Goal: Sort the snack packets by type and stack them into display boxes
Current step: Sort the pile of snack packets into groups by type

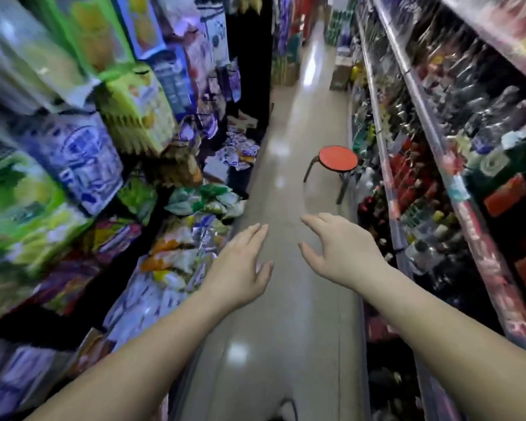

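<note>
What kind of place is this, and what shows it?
Most likely a shop aisle: snack packets piled on the left, packed goods on the long right shelves, and a red stool on the shiny floor between them.

A shop aisle: tall shelves (413, 123) packed with wrapped goods line the right, stacked boxes (82, 159) and heaps of snack packets (176, 256) crowd the left, and a shiny tiled floor (289, 183) runs between, with a red stool (336, 161) on it.

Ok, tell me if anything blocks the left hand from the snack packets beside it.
Nothing visible. The open left hand is beside the heaped snack packets; the red stool stands farther down the aisle.
</note>
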A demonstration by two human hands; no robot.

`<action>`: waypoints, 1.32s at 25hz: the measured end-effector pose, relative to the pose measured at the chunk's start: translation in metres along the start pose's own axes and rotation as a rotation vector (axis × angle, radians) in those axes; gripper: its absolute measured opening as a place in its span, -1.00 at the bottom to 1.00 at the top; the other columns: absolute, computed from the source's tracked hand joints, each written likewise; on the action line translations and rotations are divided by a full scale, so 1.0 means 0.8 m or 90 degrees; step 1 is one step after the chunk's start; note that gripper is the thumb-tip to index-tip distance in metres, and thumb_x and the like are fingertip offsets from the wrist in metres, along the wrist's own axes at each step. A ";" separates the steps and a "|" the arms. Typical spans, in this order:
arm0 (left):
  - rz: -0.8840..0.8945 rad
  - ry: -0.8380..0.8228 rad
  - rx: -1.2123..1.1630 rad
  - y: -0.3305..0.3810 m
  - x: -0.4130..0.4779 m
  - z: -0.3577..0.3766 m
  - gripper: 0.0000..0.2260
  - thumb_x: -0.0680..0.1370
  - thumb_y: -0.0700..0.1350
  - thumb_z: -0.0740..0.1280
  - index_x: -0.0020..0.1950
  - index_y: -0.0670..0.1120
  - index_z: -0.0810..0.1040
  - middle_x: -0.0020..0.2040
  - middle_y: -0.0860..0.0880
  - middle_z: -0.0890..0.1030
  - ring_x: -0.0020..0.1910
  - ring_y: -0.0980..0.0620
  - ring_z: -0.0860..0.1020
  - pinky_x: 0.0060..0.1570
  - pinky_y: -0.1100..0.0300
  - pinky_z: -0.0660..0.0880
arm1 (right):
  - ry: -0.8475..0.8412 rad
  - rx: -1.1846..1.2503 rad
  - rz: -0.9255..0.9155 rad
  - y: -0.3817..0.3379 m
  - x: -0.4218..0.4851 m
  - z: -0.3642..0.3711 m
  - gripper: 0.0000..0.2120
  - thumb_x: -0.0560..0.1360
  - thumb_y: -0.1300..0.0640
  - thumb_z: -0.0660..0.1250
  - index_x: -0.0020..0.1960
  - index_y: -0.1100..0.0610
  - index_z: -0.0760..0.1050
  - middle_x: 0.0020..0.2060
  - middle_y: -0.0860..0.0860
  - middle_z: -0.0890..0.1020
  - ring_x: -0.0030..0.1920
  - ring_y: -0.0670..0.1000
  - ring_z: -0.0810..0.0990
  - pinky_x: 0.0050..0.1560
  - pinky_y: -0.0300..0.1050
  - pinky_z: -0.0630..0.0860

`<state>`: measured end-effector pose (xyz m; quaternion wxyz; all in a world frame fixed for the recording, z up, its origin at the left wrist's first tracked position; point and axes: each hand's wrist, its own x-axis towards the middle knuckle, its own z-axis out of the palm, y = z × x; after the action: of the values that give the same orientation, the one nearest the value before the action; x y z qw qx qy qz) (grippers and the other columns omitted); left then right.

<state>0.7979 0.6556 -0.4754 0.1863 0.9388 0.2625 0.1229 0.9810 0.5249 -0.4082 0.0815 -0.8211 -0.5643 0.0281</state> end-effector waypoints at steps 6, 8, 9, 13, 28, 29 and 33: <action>-0.103 0.014 -0.014 -0.081 0.281 -0.005 -0.38 0.57 0.09 0.31 0.58 -0.11 0.33 0.48 -0.09 0.46 0.44 -0.08 0.43 0.42 0.05 0.41 | -0.053 0.017 -0.038 0.108 0.305 -0.015 -0.55 0.57 -0.15 0.24 0.39 -0.01 0.51 0.14 0.01 0.63 0.21 0.14 0.60 0.04 0.02 0.55; -0.129 0.040 -0.020 -0.126 0.387 0.000 -0.40 0.57 0.09 0.30 0.57 -0.11 0.36 0.45 -0.07 0.48 0.42 -0.08 0.46 0.38 0.05 0.44 | -0.046 0.019 -0.058 0.145 0.423 -0.010 -0.55 0.57 -0.13 0.26 0.40 0.00 0.51 0.14 0.01 0.64 0.19 0.15 0.61 0.00 0.03 0.57; -0.133 0.050 -0.024 -0.146 0.442 0.003 -0.41 0.57 0.08 0.29 0.56 -0.12 0.37 0.43 -0.07 0.49 0.40 -0.08 0.47 0.36 0.05 0.46 | -0.034 0.013 -0.064 0.165 0.479 -0.007 -0.56 0.57 -0.12 0.27 0.40 0.00 0.52 0.14 0.00 0.65 0.17 0.15 0.62 -0.03 0.02 0.58; -0.136 0.041 -0.054 -0.195 0.674 0.015 -0.42 0.59 0.05 0.29 0.58 -0.14 0.34 0.42 -0.07 0.48 0.39 -0.10 0.47 0.37 0.04 0.43 | -0.035 0.061 -0.060 0.263 0.688 -0.027 -0.55 0.59 -0.14 0.26 0.46 -0.09 0.46 0.22 -0.08 0.64 0.24 0.06 0.61 0.07 0.02 0.58; -0.420 0.093 -0.111 -0.359 1.259 0.066 -0.42 0.64 0.13 0.28 0.63 0.02 0.25 0.56 0.01 0.36 0.51 -0.02 0.36 0.41 0.07 0.41 | -0.172 0.050 -0.227 0.528 1.371 0.019 -0.58 0.61 -0.13 0.24 0.45 -0.10 0.43 0.28 -0.10 0.62 0.30 0.01 0.57 0.13 -0.09 0.49; -0.447 0.102 -0.108 -0.376 1.277 0.063 -0.42 0.64 0.13 0.29 0.63 0.01 0.25 0.57 0.01 0.35 0.50 -0.02 0.37 0.39 0.11 0.41 | -0.193 0.049 -0.249 0.521 1.411 0.022 -0.56 0.62 -0.15 0.23 0.47 -0.11 0.41 0.29 -0.10 0.61 0.32 0.02 0.56 0.12 -0.10 0.48; -0.523 0.119 -0.087 -0.460 1.344 0.066 -0.42 0.65 0.06 0.29 0.64 -0.02 0.24 0.56 -0.02 0.34 0.47 -0.06 0.40 0.30 0.11 0.43 | -0.274 0.117 -0.303 0.495 1.546 0.065 -0.49 0.63 -0.23 0.20 0.54 -0.14 0.32 0.18 -0.03 0.65 0.30 0.06 0.57 0.02 -0.13 0.41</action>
<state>1.5457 1.5114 -0.5323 0.2570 0.7265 0.6218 0.1398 1.7861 1.5433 -0.4679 0.0381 -0.6308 -0.7395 0.2321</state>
